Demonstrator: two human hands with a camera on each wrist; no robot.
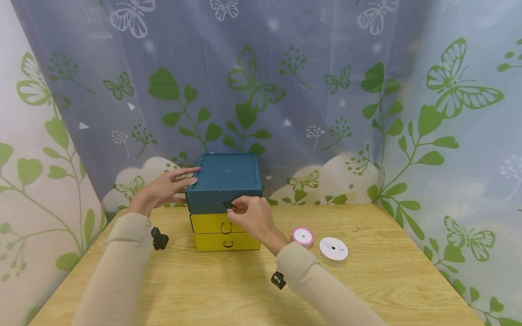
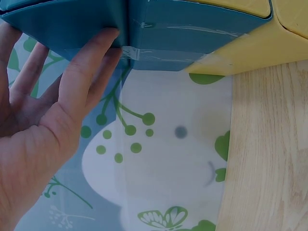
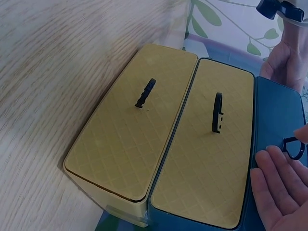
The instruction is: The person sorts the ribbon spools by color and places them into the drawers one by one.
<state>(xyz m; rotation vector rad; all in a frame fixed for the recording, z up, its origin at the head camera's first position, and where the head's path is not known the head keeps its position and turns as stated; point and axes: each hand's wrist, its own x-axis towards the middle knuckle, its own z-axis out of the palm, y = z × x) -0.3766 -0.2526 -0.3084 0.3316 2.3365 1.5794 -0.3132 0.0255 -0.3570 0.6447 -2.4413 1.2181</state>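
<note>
A small drawer unit stands on the table, with a blue top drawer above two yellow drawers. My right hand is at the front of the blue drawer, its thumb and fingers pinching the black loop handle. Against the unit's blue left side, my left hand touches with its fingers extended; the left wrist view shows those fingertips on the blue wall. Each yellow front carries a black handle. All drawers look closed.
Right of the unit, a pink-rimmed ribbon spool and a white spool lie on the wooden table. A butterfly-and-leaf patterned curtain hangs close behind the unit. Clear tape runs along its side.
</note>
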